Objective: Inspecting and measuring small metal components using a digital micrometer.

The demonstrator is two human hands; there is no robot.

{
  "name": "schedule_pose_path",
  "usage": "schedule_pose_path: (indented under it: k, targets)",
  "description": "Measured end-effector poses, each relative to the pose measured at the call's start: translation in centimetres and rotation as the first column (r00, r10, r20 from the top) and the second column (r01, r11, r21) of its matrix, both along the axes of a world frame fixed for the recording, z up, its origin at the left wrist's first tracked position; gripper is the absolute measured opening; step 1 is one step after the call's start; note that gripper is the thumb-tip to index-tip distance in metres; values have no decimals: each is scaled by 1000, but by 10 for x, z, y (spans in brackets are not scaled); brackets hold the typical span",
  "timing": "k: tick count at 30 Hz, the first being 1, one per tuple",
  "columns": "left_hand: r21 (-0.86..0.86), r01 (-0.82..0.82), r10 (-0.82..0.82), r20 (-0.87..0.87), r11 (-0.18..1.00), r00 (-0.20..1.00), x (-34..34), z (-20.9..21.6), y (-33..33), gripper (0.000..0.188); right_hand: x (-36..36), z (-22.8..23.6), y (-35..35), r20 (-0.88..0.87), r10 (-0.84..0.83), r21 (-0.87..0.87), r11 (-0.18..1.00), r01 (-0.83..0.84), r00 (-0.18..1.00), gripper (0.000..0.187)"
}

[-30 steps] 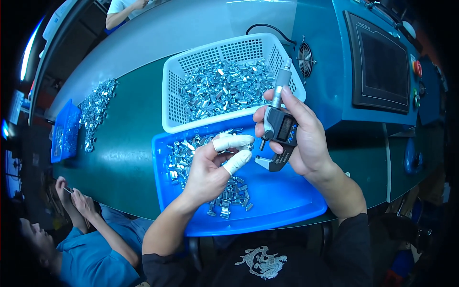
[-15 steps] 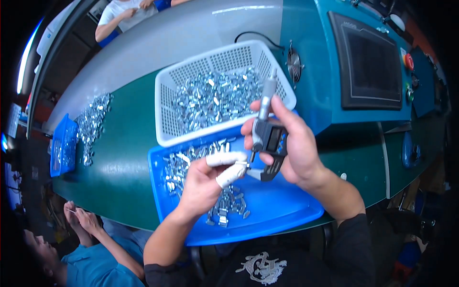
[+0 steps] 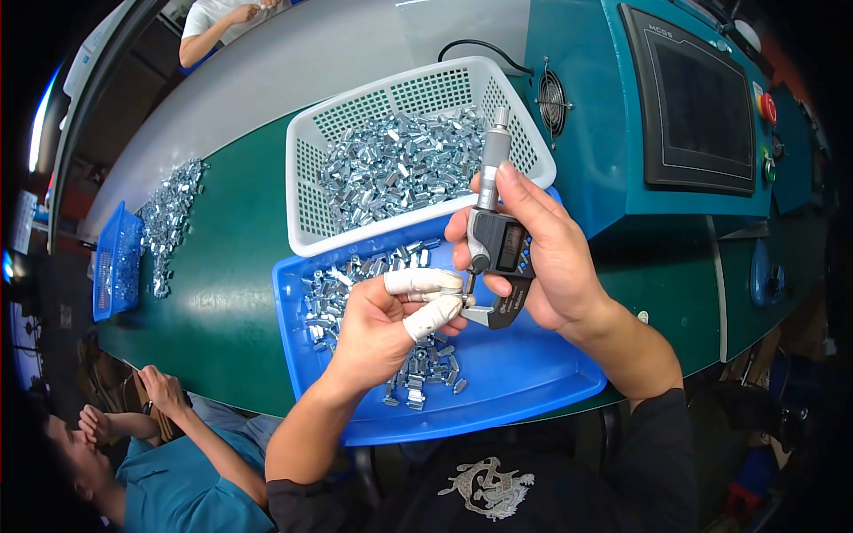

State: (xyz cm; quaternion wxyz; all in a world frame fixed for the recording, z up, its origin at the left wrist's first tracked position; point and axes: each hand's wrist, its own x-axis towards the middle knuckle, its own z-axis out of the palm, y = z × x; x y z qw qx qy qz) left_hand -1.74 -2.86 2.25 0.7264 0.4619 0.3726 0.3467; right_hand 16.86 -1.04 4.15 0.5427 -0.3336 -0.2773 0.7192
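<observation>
My right hand (image 3: 562,262) is wrapped round a digital micrometer (image 3: 496,238), its thumb up beside the grey thimble. Opposite it, my left hand (image 3: 369,333) wears white finger covers on thumb and forefinger. These two fingers pinch a small shiny metal part (image 3: 465,300) at the micrometer's jaws, and most of the part is hidden by the fingertips. Whether both jaws touch it, I cannot tell. Both hands are above a shallow blue tray (image 3: 524,377), where many loose metal pieces (image 3: 418,366) lie toward the left.
Behind the tray stands a white perforated basket (image 3: 306,218) full of similar metal pieces. Farther left are a loose pile (image 3: 169,213) and a small blue basket (image 3: 108,275). A teal machine (image 3: 586,160) with a screen borders the right. Co-workers are at lower left and top left.
The view has shifted slightly. My left fingers have closed in a little at the micrometer's jaws, the micrometer still in my right hand. The lower-left co-worker's hands have moved apart, one now near the face.
</observation>
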Motion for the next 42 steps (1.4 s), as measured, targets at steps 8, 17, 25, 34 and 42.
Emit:
schedule_pose_path:
  k: [8, 17, 25, 34, 42]
  targets:
    - [12, -6, 6, 2, 1000, 1000, 1, -1, -1, 25, 2, 0, 0, 13, -6, 5, 1000, 6, 1000, 34]
    - [89, -17, 21, -36, 996, 999, 0, -1, -1, 23, 3, -1, -1, -29, 25, -13, 1000, -26, 999, 45]
    - [60, 6, -5, -29, 998, 1000, -2, 1, -1, 27, 3, -2, -1, -47, 48, 6, 999, -48, 998, 48]
    - [97, -7, 10, -28, 995, 1000, -2, 0, -3, 27, 3, -2, 0, -66, 68, 8, 998, -67, 996, 51]
    - [101, 5, -1, -39, 995, 999, -1, 1, -5, 26, 2, 0, -1, -41, 35, -23, 999, -36, 999, 38]
